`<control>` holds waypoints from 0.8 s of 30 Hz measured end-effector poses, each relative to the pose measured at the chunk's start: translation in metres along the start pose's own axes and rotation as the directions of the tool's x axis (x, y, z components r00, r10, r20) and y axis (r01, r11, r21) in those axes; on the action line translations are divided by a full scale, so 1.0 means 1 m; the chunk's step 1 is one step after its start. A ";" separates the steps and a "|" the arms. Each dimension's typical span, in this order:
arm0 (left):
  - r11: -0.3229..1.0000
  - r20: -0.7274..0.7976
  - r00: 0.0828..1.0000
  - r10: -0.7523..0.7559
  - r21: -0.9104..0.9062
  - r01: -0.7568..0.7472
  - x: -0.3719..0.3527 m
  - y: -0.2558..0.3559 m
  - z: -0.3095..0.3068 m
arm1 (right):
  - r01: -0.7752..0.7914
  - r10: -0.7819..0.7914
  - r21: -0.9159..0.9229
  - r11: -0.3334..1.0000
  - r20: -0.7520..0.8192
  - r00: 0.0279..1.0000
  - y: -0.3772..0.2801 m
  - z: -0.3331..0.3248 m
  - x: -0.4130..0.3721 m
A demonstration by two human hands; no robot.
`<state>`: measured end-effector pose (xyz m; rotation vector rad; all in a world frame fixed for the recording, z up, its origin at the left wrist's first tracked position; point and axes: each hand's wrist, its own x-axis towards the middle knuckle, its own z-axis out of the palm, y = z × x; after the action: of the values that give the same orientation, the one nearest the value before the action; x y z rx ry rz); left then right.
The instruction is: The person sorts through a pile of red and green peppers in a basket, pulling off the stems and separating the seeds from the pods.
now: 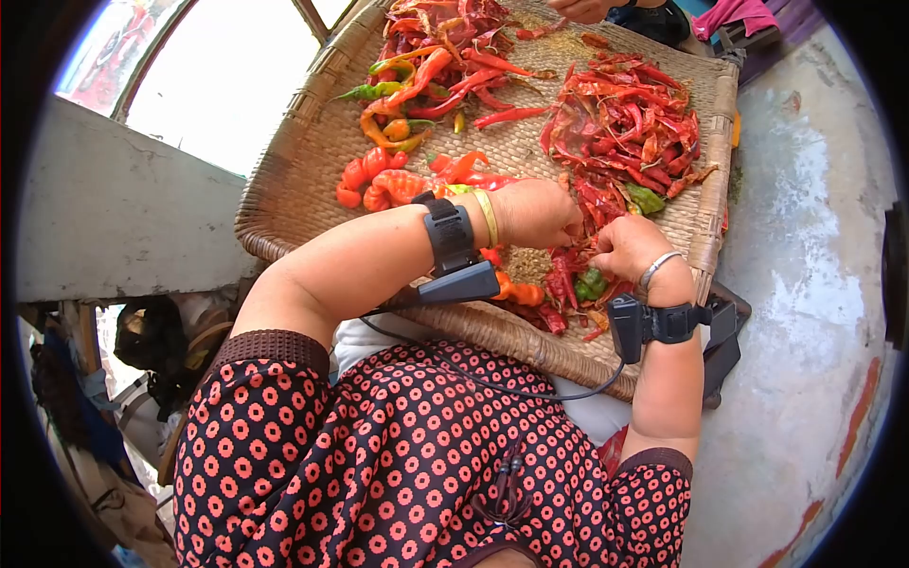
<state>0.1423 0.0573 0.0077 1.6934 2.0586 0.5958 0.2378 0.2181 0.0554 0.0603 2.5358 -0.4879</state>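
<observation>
A wide woven basket tray (pixel 303 151) holds red chili peppers in separate heaps. My left hand (pixel 535 213) reaches over its near half, fingers pinched together at a red chili pepper (pixel 579 248). Close on the right, my right hand (pixel 632 248) is also closed, its thumb and fingertips at the same spot; the fingers partly hide what they grip. Just below them lie dark red chilies (pixel 562 284) and a green pepper (pixel 592 283). Orange peppers (pixel 521 291) sit under my left wrist, beside a patch of pale seeds (pixel 528 264).
Dried red chilies (pixel 620 123) form a heap at the right; fresher red and green ones (pixel 445 76) are at the back left. Wrinkled orange-red peppers (pixel 398 186) lie near my left forearm. Another person's hand (pixel 582 9) shows at the top edge. Concrete floor (pixel 805 284) borders the tray.
</observation>
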 end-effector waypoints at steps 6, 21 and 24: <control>0.975 -0.004 0.984 0.177 -0.137 -0.176 0.004 0.006 0.021 | -0.257 0.237 -0.033 0.966 -0.290 0.927 0.051 -0.007 -0.002; 0.962 0.045 0.983 0.176 0.203 -0.181 0.011 0.031 0.036 | -0.381 0.341 -0.127 0.916 -0.253 0.905 0.047 0.004 0.021; 0.932 0.065 0.978 0.198 0.297 -0.209 0.011 0.028 0.035 | -0.310 0.281 -0.074 0.948 -0.267 0.922 0.041 0.003 0.020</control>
<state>0.1827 0.0753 -0.0062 2.0948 2.0470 0.3193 0.2284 0.2543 0.0289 0.4859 2.7320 -0.2241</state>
